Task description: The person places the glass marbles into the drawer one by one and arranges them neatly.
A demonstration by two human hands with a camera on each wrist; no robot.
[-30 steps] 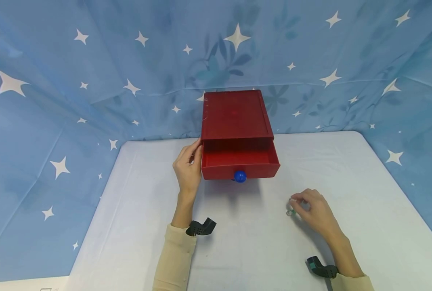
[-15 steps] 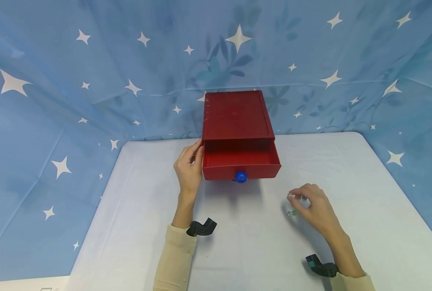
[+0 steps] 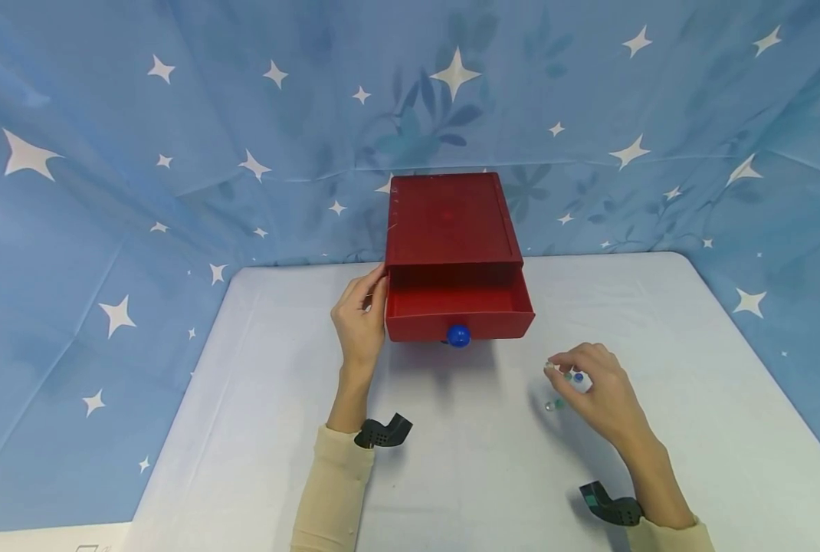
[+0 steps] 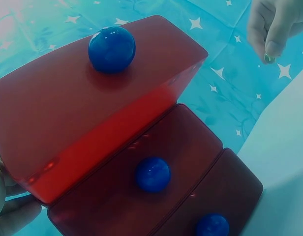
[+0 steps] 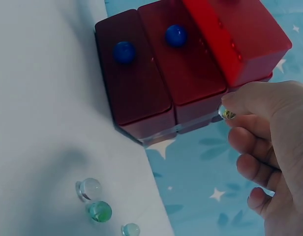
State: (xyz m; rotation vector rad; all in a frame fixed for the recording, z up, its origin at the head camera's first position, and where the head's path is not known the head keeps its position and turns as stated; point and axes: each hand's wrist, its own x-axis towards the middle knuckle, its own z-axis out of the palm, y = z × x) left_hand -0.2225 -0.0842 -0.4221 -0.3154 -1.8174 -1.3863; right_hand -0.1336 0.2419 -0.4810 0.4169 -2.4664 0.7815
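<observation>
A red drawer cabinet (image 3: 447, 218) stands at the back of the table, its top drawer (image 3: 458, 326) pulled out, with a blue round knob (image 3: 458, 336) on the front. My left hand (image 3: 359, 318) rests its fingers against the cabinet's left side. To the right of the cabinet, my right hand (image 3: 599, 391) pinches a clear marble (image 5: 226, 112) with a yellow-green core between thumb and forefinger, held above the table. Below and behind that hand lie a clear marble (image 5: 90, 189), a green marble (image 5: 100, 211) and a blue marble (image 3: 578, 377).
Two lower drawers (image 4: 191, 132) with blue knobs are closed. Another pale greenish marble (image 5: 131, 229) lies on the white-covered table (image 3: 272, 345), near the others. A blue curtain with white stars (image 3: 300, 123) hangs behind the table.
My right hand has lifted the marble off the table and moved slightly up, uncovering more of the marbles lying there. My left hand stays at the cabinet's side.
</observation>
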